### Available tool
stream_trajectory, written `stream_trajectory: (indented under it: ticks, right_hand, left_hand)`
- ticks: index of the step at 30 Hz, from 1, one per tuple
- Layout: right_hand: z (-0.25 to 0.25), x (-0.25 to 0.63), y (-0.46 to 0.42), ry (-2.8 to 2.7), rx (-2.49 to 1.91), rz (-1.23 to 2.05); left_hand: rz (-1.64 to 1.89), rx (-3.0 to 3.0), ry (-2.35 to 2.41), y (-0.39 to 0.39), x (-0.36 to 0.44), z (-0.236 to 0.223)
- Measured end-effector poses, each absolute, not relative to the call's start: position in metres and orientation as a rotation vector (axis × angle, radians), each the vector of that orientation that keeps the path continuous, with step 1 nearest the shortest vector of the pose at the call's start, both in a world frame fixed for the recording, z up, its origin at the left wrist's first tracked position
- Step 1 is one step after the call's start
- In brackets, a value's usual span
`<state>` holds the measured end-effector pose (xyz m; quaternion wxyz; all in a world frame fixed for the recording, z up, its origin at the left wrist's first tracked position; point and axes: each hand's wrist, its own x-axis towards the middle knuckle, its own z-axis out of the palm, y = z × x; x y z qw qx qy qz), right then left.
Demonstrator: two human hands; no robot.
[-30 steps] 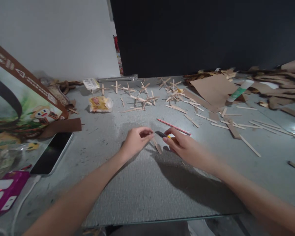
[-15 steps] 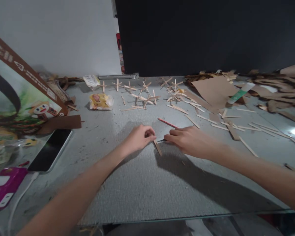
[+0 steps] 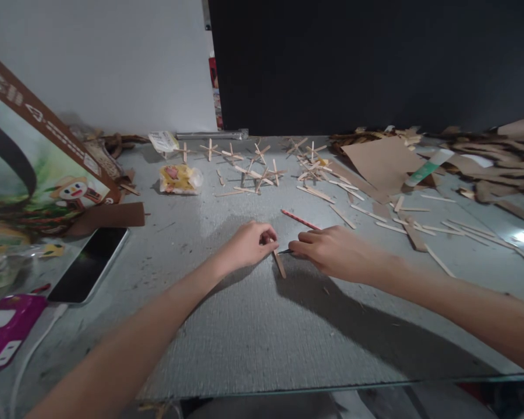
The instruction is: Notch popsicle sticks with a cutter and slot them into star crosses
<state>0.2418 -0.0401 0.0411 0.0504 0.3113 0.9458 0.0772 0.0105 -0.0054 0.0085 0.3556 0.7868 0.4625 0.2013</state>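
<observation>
My left hand (image 3: 248,245) is curled, its fingertips pressing the upper end of a flat wooden stick (image 3: 280,265) that lies on the grey mat (image 3: 262,337). My right hand (image 3: 332,251) is closed around a small cutter; only its dark blade tip (image 3: 284,251) shows, touching the stick just right of my left fingertips. A red pencil (image 3: 297,218) lies right behind my right hand.
Glued stick crosses (image 3: 255,169) and loose sticks (image 3: 388,218) litter the far table. Brown cardboard pieces (image 3: 378,160) and a glue tube (image 3: 428,167) lie at the right. A phone (image 3: 89,265), a printed box (image 3: 30,174), a snack packet (image 3: 179,179) and a purple box (image 3: 6,334) are at the left.
My right hand turned palm down and lowered the cutter until its tip met the stick. My left hand pressed down on the stick's end. The yellow of the cutter is now hidden.
</observation>
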Motion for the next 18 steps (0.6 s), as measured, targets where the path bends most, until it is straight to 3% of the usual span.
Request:
stream_trajectory:
  ticks: [18]
  right_hand:
    - [0.0380, 0.2424, -0.0388, 2.842, 0.978, 0.208]
  left_hand:
    - [0.500, 2.040, 1.210, -0.0050, 0.0104, 0.0078]
